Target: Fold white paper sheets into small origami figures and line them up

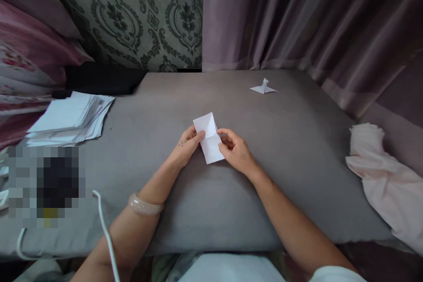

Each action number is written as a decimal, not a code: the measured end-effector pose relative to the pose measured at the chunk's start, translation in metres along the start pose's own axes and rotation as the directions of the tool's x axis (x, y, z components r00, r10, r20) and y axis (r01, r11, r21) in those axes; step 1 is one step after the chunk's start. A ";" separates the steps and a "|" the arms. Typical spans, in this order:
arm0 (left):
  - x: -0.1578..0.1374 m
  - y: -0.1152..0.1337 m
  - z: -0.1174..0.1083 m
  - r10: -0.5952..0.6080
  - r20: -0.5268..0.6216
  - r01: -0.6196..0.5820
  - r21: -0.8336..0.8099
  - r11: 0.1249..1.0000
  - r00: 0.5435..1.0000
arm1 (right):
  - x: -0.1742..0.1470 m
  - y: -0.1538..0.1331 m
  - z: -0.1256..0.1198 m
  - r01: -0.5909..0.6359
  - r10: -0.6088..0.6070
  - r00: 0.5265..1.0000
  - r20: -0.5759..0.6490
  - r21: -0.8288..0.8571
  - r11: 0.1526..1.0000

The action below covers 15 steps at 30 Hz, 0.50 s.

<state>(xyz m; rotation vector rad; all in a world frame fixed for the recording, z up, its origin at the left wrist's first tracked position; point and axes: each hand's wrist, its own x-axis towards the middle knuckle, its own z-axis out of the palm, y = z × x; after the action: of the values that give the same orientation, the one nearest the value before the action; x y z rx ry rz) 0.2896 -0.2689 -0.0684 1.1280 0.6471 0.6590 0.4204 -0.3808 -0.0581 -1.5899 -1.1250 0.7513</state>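
Observation:
A small folded sheet of white paper (211, 149) is held between my two hands above the grey cloth surface. Creases cross its face, and it tilts a little to the left at the top. My left hand (189, 142) pinches its left edge, thumb on top and fingers behind. On the right edge, my right hand (235, 149) grips it between thumb and index finger, with the other fingers curled. What the fingers do behind the paper is hidden. Farther back on the right stands a folded white paper crane (264, 87), apart from both hands.
A stack of white paper (68, 116) lies at the left beside a black item (102, 80). A white cable (105, 229) runs by my left forearm, near a blurred-out patch. Pale pink cloth (386, 180) is bunched at the right edge. Curtains (291, 13) hang behind.

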 end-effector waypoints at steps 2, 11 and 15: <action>0.000 -0.001 0.001 0.007 0.010 -0.008 0.025 1.000 1.000 | -0.001 0.000 -0.002 0.030 -0.030 1.000 0.001 -0.105 0.994; -0.001 -0.003 0.004 0.285 -0.238 -0.183 0.374 0.909 0.928 | -0.005 -0.004 0.002 0.142 -0.259 0.960 -0.102 -0.620 0.772; -0.008 0.003 0.017 0.185 -0.037 -0.168 0.276 0.946 0.982 | -0.008 -0.005 0.006 0.285 -0.339 0.938 0.072 -0.717 0.637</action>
<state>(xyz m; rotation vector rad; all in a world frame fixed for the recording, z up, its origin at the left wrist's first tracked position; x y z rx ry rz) 0.2971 -0.2841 -0.0599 1.4377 0.7102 0.7769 0.4108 -0.3853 -0.0551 -1.9466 -1.7222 -0.0266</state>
